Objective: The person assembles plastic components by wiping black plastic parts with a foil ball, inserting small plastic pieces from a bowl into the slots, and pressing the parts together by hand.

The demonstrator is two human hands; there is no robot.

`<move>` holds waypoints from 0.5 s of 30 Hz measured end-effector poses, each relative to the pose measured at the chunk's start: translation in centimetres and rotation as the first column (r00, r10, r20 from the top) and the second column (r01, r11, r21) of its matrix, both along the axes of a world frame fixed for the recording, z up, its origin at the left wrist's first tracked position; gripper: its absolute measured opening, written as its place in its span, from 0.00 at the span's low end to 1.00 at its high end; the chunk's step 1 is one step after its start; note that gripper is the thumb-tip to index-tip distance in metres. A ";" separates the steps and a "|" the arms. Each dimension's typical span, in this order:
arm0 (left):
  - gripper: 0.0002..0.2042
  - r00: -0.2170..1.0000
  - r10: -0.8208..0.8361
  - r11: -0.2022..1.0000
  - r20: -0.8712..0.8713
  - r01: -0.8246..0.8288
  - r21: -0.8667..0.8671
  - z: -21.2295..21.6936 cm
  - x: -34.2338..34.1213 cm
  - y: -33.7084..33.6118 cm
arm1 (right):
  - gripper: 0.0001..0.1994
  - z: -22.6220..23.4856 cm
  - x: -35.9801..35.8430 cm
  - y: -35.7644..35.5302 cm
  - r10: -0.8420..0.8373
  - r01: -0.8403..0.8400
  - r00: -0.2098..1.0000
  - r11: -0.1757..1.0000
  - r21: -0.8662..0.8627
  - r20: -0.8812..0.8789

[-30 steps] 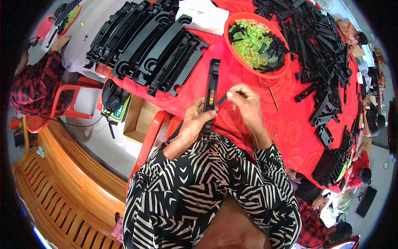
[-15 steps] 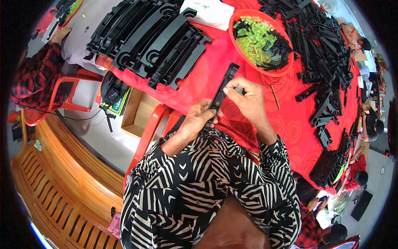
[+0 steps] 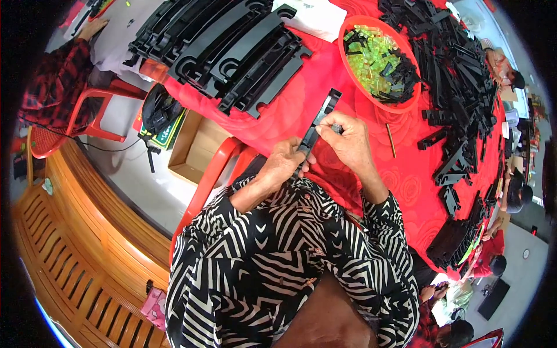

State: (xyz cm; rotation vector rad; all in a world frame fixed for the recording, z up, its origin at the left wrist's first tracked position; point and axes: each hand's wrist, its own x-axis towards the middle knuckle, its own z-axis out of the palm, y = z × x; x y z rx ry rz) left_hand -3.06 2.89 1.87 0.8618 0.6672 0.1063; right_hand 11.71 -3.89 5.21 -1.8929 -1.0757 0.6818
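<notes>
Red-clothed worktop (image 3: 400, 185) observed. Over its near side I see one long, narrow black bar (image 3: 310, 139), tilted, its far end leaning right and catching light. The left hand (image 3: 282, 161) is closed around the bar's lower part. The right hand (image 3: 351, 139) stands at its upper half, thumb and fingertips over it; whether they grip anything, I cannot tell.

Table covered in red rose-patterned cloth (image 3: 403, 188). On it: one row of long, curved black plastic housings (image 3: 264, 75), side by side; one white, crumpled sheet-like item (image 3: 319, 18); one round red plastic basin (image 3: 400, 109); one thin brownish rod (image 3: 391, 141); one loose heap of angular black plastic parts (image 3: 455, 75).
</notes>
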 end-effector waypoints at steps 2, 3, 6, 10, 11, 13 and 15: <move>0.10 1.000 -0.011 0.999 -0.028 0.012 0.033 0.2 0.1 0.1 | 0.03 -0.2 0.0 0.2 -0.009 0.010 1.000 0.999 0.046 -0.018; 0.10 1.000 -0.005 0.999 -0.028 0.006 0.033 0.1 0.2 0.1 | 0.03 -0.3 0.0 0.2 -0.024 0.027 0.999 0.995 0.092 -0.038; 0.09 0.999 -0.001 0.999 -0.042 0.003 0.034 -0.3 0.1 0.2 | 0.03 -0.3 -0.2 0.5 -0.015 0.021 0.998 0.995 0.101 -0.067; 0.08 0.999 -0.012 0.999 -0.049 0.015 0.050 -0.6 0.1 0.1 | 0.03 -0.8 0.0 0.5 0.010 -0.006 1.000 0.992 0.125 -0.030; 0.08 0.999 -0.016 0.998 -0.051 0.019 0.054 -0.6 0.1 0.1 | 0.03 -0.7 0.0 0.5 0.011 -0.007 0.999 0.993 0.116 -0.034; 0.08 0.997 -0.034 0.998 -0.063 0.038 0.052 -0.4 0.0 0.2 | 0.02 -0.9 0.1 0.5 0.016 -0.012 0.999 0.994 0.107 -0.039; 0.09 0.996 -0.050 0.997 -0.077 0.054 0.049 -0.5 0.0 0.3 | 0.02 -1.4 0.0 0.6 0.004 -0.001 1.000 0.994 0.106 -0.027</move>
